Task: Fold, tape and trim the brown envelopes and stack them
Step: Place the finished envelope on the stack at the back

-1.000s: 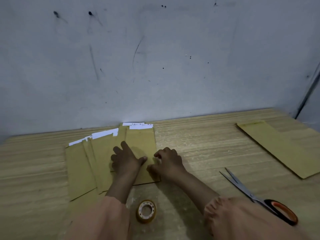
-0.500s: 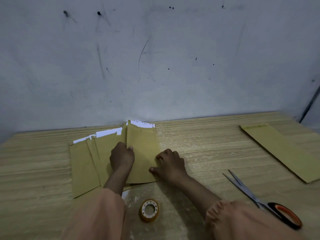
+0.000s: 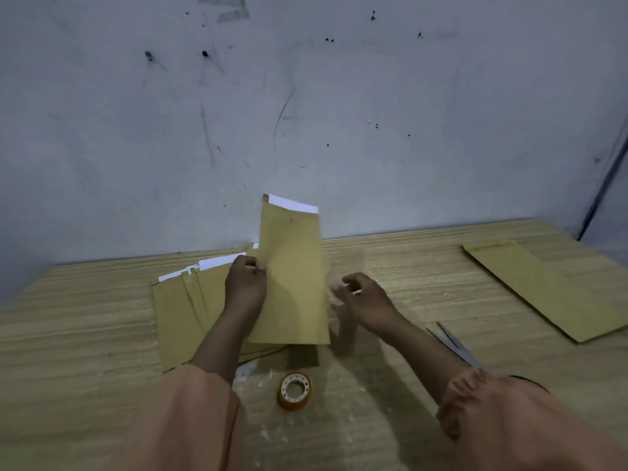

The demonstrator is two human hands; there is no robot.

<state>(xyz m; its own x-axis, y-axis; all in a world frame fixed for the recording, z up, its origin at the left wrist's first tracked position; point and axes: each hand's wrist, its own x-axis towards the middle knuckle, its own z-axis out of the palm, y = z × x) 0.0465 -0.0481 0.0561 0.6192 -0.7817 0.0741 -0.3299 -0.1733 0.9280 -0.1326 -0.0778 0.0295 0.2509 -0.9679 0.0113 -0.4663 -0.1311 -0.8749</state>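
At frame centre the left hand (image 3: 245, 287) pinches the left edge of a brown envelope (image 3: 292, 277), raised upright above the worktop (image 3: 390, 263). The right hand (image 3: 365, 297) hovers just right of it, fingers loosely curled, holding nothing.

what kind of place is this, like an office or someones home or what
Probably a makeshift home or small-workshop spot rather than an office: a plain wooden table pushed against a scuffed, marked wall, with only brown envelopes, a tape roll and scissors laid out.
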